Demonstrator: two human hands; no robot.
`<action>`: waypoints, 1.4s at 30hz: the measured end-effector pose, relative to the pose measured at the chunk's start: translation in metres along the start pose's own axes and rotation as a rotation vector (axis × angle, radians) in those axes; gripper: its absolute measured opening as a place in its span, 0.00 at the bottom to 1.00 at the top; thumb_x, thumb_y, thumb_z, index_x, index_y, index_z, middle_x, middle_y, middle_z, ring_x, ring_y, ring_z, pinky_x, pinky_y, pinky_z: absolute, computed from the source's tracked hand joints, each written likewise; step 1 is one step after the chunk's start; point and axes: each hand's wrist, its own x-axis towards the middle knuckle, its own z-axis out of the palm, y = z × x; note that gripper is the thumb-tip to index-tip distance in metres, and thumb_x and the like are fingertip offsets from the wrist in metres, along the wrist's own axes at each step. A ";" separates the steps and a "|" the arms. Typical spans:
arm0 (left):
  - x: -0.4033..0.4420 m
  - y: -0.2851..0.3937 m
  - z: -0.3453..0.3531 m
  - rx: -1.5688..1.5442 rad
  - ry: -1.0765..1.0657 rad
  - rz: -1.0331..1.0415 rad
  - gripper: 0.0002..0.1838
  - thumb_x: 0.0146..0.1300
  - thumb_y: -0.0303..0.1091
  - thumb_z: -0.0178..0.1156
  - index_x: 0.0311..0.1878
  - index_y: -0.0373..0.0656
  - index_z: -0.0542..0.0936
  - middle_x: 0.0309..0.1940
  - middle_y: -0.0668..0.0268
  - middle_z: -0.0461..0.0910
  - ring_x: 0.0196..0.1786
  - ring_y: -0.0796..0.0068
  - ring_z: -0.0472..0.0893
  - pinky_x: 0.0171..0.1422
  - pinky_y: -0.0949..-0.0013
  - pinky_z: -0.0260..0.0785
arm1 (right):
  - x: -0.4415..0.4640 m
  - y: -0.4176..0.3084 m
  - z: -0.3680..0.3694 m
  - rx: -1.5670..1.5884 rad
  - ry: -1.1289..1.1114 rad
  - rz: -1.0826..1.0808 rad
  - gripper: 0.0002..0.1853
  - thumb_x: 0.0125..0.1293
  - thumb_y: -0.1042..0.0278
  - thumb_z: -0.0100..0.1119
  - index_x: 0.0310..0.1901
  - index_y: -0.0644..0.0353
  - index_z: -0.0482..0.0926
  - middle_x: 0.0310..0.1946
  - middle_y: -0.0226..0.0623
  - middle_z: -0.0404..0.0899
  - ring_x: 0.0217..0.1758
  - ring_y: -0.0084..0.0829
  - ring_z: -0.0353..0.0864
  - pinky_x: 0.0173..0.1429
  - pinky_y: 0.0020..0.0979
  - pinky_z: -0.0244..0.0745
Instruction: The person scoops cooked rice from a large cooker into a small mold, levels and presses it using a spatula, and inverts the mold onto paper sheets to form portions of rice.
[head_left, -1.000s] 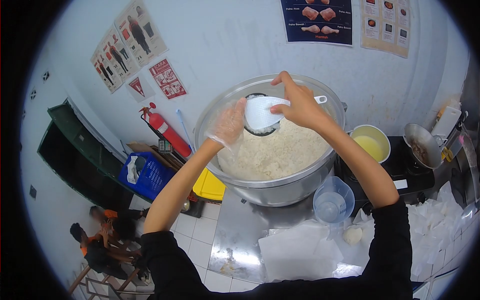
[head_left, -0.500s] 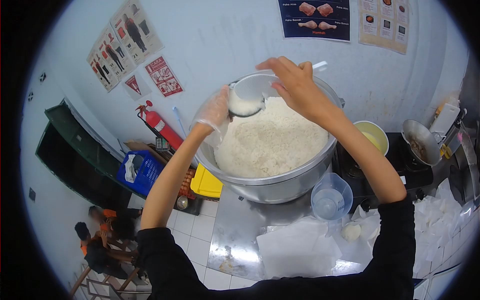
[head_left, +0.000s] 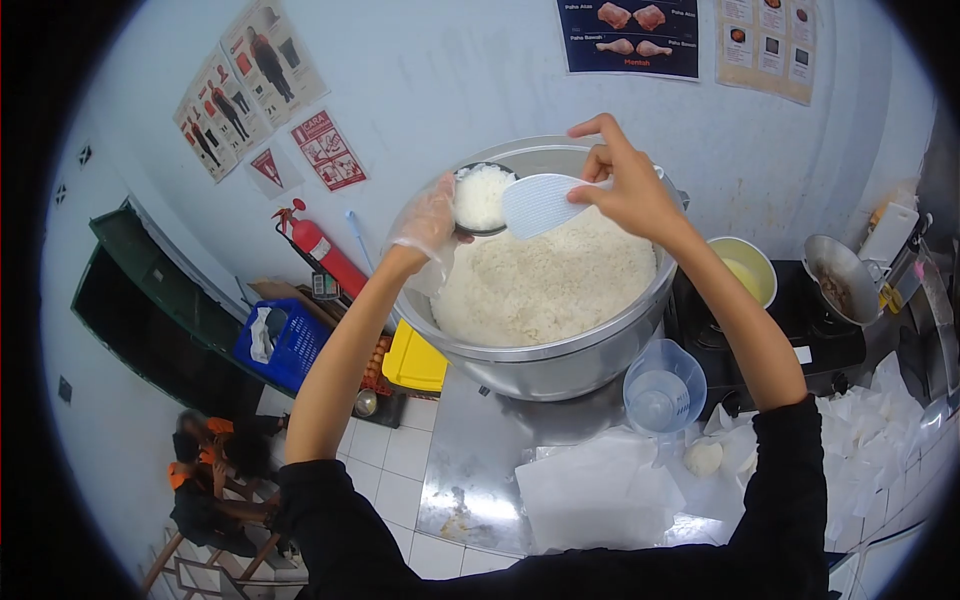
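My left hand [head_left: 428,222], in a clear plastic glove, grips a small dark-rimmed bowl [head_left: 462,226] near the left rim of a big metal pot. White rice [head_left: 484,198] fills the bowl. My bare right hand [head_left: 628,188] pinches a white rice paddle [head_left: 543,206], its broad dimpled blade tilted against the bowl's right edge. Below both hands lies the loose rice [head_left: 550,285] in the large metal pot [head_left: 545,368].
Right of the pot stand a clear measuring jug [head_left: 664,392], a yellowish pan [head_left: 745,270] and a wok [head_left: 838,282] on a black stove. White paper sheets [head_left: 595,495] lie in front. A fire extinguisher [head_left: 325,248] hangs left. Other people [head_left: 215,480] sit lower left.
The paddle has swung from over the bowl to its right edge, its blade now flat toward me. My right hand has shifted slightly right, and the rice in the bowl shows more fully.
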 end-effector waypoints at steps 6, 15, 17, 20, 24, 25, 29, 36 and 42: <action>-0.018 0.011 -0.008 -0.668 0.002 -0.224 0.34 0.77 0.56 0.33 0.58 0.32 0.73 0.45 0.52 0.80 0.44 0.63 0.83 0.41 0.63 0.80 | 0.011 0.021 -0.020 -0.426 0.116 0.055 0.30 0.52 0.80 0.68 0.57 0.53 0.67 0.26 0.39 0.76 0.34 0.37 0.79 0.47 0.38 0.69; -0.041 0.001 -0.009 -0.792 0.071 -0.193 0.34 0.76 0.57 0.36 0.57 0.31 0.73 0.46 0.53 0.80 0.45 0.64 0.83 0.41 0.64 0.80 | 0.006 -0.019 -0.017 0.193 -0.127 0.308 0.30 0.53 0.73 0.71 0.56 0.59 0.67 0.27 0.43 0.79 0.36 0.40 0.82 0.43 0.35 0.74; -0.052 -0.004 -0.009 -0.618 0.144 -0.058 0.34 0.76 0.57 0.36 0.57 0.31 0.73 0.47 0.53 0.80 0.46 0.64 0.83 0.42 0.63 0.80 | 0.008 -0.004 -0.016 0.208 -0.146 0.377 0.32 0.51 0.74 0.72 0.57 0.61 0.67 0.23 0.37 0.75 0.29 0.34 0.79 0.41 0.33 0.75; -0.058 -0.044 0.008 -0.623 0.195 0.014 0.31 0.76 0.55 0.40 0.58 0.31 0.73 0.49 0.54 0.80 0.48 0.64 0.82 0.49 0.62 0.78 | 0.008 0.026 -0.021 -0.294 0.139 0.184 0.33 0.50 0.72 0.73 0.58 0.59 0.68 0.23 0.37 0.76 0.29 0.34 0.79 0.39 0.32 0.74; -0.169 0.050 -0.031 -1.057 0.041 -0.222 0.29 0.75 0.53 0.47 0.61 0.34 0.71 0.55 0.56 0.78 0.55 0.66 0.80 0.61 0.64 0.73 | -0.008 0.003 -0.043 -0.507 0.016 0.033 0.26 0.52 0.67 0.73 0.53 0.55 0.74 0.24 0.34 0.77 0.31 0.32 0.78 0.39 0.32 0.72; -0.195 0.056 -0.026 -1.123 0.015 -0.199 0.29 0.74 0.53 0.48 0.62 0.35 0.71 0.56 0.56 0.78 0.57 0.67 0.79 0.62 0.65 0.71 | -0.015 -0.004 -0.050 -0.585 -0.021 0.035 0.24 0.53 0.64 0.73 0.51 0.54 0.76 0.25 0.32 0.76 0.32 0.29 0.77 0.39 0.32 0.71; -0.274 0.078 0.031 -1.450 -0.301 -0.585 0.34 0.74 0.58 0.45 0.67 0.36 0.68 0.63 0.54 0.74 0.66 0.68 0.73 0.71 0.64 0.62 | -0.071 -0.066 -0.085 -0.246 -0.051 0.362 0.24 0.64 0.57 0.65 0.56 0.61 0.71 0.39 0.46 0.80 0.41 0.32 0.78 0.43 0.30 0.72; -0.357 0.065 0.244 -0.974 -0.333 -0.573 0.32 0.76 0.55 0.41 0.60 0.33 0.75 0.57 0.49 0.78 0.62 0.54 0.74 0.68 0.60 0.62 | -0.230 -0.068 -0.100 -0.030 -0.081 0.532 0.27 0.53 0.49 0.76 0.48 0.59 0.80 0.33 0.26 0.75 0.37 0.19 0.72 0.42 0.21 0.65; -0.401 0.062 0.361 -0.806 0.020 -0.567 0.29 0.76 0.51 0.41 0.53 0.31 0.78 0.50 0.46 0.80 0.54 0.51 0.77 0.62 0.57 0.65 | -0.354 -0.056 -0.102 0.007 -0.075 0.896 0.23 0.55 0.54 0.75 0.46 0.57 0.77 0.30 0.26 0.73 0.29 0.17 0.67 0.29 0.22 0.61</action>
